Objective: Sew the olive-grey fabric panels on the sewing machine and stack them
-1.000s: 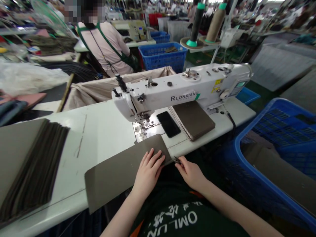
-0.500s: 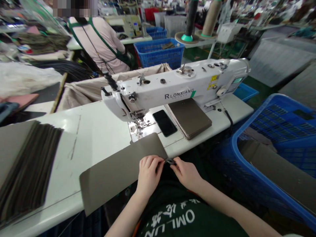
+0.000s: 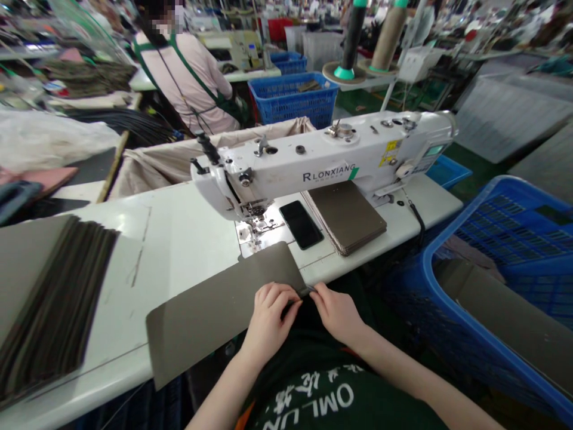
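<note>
A flat grey-brown panel (image 3: pixel 224 304) with rounded corners lies slantwise over the table's front edge, in front of the sewing machine (image 3: pixel 322 161). At its right corner, my left hand (image 3: pixel 274 319) is closed, with thumb and fingers pinching the near edge. My right hand (image 3: pixel 336 307) is closed too, just beyond that corner. A small greyish piece shows at its fingertips, mostly hidden, so I cannot tell its kind. The two hands nearly meet. Behind the panel are the lit needle area (image 3: pixel 256 230) and a black phone (image 3: pixel 301 224).
A stack of brown panels (image 3: pixel 349 215) sits under the machine arm. More panels (image 3: pixel 58 298) stand bunched at the table's left. To the right is a blue basket (image 3: pixel 430 263) with brown pieces inside. A person (image 3: pixel 188 77) in a green apron sits beyond the table.
The view has shifted slightly. My right fingers have closed in at the panel's corner, and the dark piece seen there earlier is now mostly covered. The panel stays in place.
</note>
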A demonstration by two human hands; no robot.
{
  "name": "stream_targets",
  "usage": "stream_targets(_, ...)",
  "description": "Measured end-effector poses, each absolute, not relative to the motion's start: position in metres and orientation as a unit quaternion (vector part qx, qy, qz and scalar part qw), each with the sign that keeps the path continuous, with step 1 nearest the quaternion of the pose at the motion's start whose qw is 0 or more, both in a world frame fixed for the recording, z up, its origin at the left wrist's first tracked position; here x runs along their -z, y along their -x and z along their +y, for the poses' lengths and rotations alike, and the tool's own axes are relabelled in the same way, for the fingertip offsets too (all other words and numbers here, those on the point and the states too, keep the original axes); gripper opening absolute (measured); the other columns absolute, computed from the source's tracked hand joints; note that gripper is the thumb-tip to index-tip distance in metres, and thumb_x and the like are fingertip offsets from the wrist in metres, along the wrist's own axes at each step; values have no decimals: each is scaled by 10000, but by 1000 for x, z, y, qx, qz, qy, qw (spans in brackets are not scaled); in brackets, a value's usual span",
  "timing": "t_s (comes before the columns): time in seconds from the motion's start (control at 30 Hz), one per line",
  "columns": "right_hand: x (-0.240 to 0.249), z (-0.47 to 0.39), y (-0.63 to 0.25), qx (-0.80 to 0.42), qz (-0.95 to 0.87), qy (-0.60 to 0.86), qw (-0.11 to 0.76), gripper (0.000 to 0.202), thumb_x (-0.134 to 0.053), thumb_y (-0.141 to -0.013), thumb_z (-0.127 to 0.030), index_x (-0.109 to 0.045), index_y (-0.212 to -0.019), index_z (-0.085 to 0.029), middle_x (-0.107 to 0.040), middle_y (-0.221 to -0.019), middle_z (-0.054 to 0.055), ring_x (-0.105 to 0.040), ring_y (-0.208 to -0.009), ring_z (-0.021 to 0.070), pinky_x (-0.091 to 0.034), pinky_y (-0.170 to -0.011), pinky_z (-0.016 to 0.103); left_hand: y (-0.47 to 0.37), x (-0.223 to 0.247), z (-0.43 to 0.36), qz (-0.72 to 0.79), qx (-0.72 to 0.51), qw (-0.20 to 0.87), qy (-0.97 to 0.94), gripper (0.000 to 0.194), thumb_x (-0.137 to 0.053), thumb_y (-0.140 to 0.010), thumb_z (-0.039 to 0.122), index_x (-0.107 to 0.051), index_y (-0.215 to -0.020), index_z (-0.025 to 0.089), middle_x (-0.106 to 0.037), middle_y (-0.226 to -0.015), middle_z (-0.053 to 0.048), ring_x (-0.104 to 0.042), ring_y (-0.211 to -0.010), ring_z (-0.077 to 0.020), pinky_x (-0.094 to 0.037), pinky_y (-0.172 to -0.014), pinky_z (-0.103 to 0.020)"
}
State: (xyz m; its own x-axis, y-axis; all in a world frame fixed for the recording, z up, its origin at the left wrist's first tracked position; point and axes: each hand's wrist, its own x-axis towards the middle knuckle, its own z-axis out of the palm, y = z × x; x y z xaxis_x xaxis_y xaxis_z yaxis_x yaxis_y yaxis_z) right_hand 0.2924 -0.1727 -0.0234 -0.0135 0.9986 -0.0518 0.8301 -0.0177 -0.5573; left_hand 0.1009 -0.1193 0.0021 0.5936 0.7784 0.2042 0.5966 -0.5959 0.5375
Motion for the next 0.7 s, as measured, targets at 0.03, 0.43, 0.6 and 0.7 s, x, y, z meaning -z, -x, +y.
stream_targets(0.03, 23, -173, -295, -226, -668, 681, 197, 237, -322, -1016, -346, -507, -941, -219, -658, -758, -3, -644, -678, 170, -338, -574, 250, -91, -6, -115, 376, -203, 225, -876, 151, -534, -923, 290, -627, -819, 231, -631, -1024, -47, -535, -1062, -233, -402, -1001, -429)
stream_targets(0.43, 25, -161, -276, -239, -707, 622, 237, 496, -510, -889, -286, -444, -1375, -217, -723, -820, 17, -698, -749, 201, -480, -663, 280, 31, -11, -76, 617, -83, 112, -775, 538, -622, -778, 572, -575, -1115, 154, -561, -1032, -116, -547, -982, -316, -451, -877, -457)
stream_targets(0.6, 22, -158, -278, -243, -714, 609, 245, 518, -460, -885, -233, -405, -1401, -250, -691, -760, -16, -681, -686, 182, -475, -635, 267, 54, -69, -103, 586, -89, 278, -756, 350, -438, -924, 515, -578, -843, 204, -583, -884, -29, -587, -822, -202, -470, -773, -309)
stream_targets(0.7, 15, -159, -290, -240, -712, 608, 257, 509, -444, -895, -245, -402, -1403, -255, -650, -682, -37, -657, -620, 159, -478, -622, 249, 101, -130, -107, 663, -164, 237, -691, 406, -504, -866, 590, -603, -1001, 221, -633, -944, 11, -593, -878, -192, -471, -779, -269)
